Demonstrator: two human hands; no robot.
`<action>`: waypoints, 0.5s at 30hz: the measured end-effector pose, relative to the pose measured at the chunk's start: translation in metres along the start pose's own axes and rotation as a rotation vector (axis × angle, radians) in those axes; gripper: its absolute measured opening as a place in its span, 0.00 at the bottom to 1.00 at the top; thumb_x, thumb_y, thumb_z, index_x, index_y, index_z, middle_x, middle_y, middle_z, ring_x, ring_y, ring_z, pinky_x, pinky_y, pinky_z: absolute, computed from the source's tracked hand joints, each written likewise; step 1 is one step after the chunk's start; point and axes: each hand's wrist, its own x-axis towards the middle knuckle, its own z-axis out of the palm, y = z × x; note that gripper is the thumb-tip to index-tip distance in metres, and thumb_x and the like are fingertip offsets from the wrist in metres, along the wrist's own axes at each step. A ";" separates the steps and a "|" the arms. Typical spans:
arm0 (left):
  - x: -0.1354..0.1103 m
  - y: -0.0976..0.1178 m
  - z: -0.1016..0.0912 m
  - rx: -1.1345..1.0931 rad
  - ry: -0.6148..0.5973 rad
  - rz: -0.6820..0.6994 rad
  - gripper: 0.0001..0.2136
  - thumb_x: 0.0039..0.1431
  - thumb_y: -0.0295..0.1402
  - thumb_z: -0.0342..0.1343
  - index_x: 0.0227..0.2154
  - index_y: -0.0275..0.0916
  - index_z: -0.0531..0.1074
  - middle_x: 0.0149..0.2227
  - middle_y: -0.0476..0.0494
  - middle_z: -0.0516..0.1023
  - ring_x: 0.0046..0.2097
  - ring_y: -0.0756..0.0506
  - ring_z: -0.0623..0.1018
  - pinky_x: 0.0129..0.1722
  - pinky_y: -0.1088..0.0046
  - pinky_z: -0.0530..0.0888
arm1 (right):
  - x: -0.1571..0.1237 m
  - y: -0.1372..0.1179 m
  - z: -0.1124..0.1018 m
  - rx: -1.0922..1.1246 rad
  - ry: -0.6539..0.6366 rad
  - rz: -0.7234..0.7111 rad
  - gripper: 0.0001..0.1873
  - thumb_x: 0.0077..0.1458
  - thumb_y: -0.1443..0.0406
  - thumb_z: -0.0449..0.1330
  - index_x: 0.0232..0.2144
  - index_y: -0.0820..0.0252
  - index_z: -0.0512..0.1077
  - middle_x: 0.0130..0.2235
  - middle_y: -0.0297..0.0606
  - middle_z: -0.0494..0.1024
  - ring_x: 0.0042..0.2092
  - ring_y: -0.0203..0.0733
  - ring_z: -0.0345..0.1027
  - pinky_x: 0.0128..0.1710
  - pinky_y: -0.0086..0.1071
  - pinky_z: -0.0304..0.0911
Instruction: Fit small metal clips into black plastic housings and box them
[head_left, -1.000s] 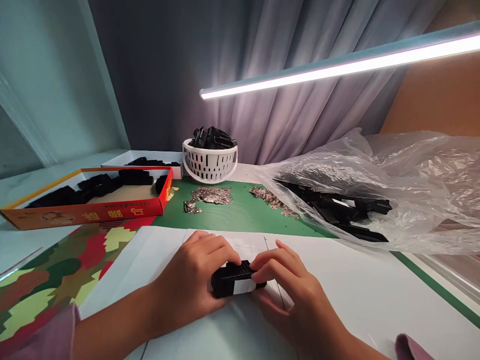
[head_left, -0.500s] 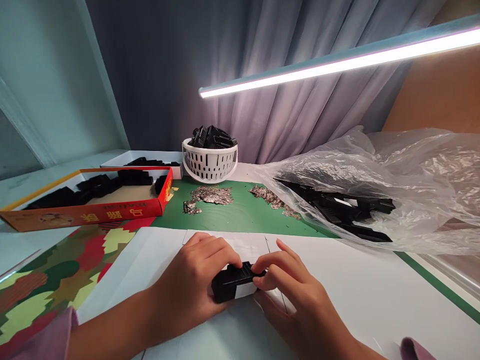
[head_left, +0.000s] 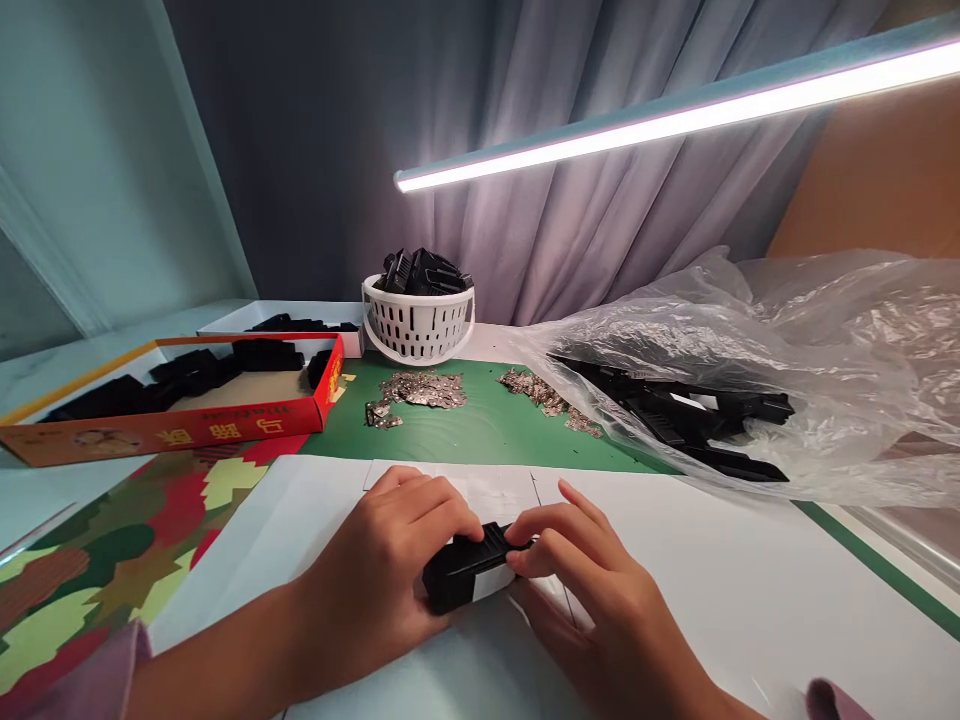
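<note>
A black plastic part (head_left: 457,572) with ridges on top and a pale patch on its near side sits low over the white sheet (head_left: 720,580). My left hand (head_left: 397,545) is wrapped round its left end, thumb side hidden, with a fingertip pressing on the top. At the right end, my right hand (head_left: 585,575) pinches the part with bent fingers, one finger raised clear. Whether a small piece lies between the right fingertips cannot be made out.
Two piles of small metal pieces (head_left: 424,390) lie on the green mat (head_left: 480,440). Behind stands a white basket (head_left: 420,330) of black parts. A red box (head_left: 247,425) with black parts is at left, a clear plastic bag (head_left: 840,400) at right. A lit tube lamp (head_left: 675,125) hangs above.
The black part has tilted slightly in my hands, its left end a little lower and nearer. Both hands keep their hold. The whole view has shifted a little.
</note>
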 end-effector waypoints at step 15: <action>0.002 0.008 -0.006 -0.203 -0.260 -0.201 0.06 0.46 0.24 0.50 0.27 0.39 0.59 0.29 0.50 0.63 0.28 0.50 0.64 0.26 0.75 0.64 | -0.004 0.004 0.001 -0.047 -0.008 -0.051 0.06 0.43 0.75 0.49 0.20 0.62 0.61 0.25 0.31 0.66 0.27 0.30 0.62 0.43 0.46 0.57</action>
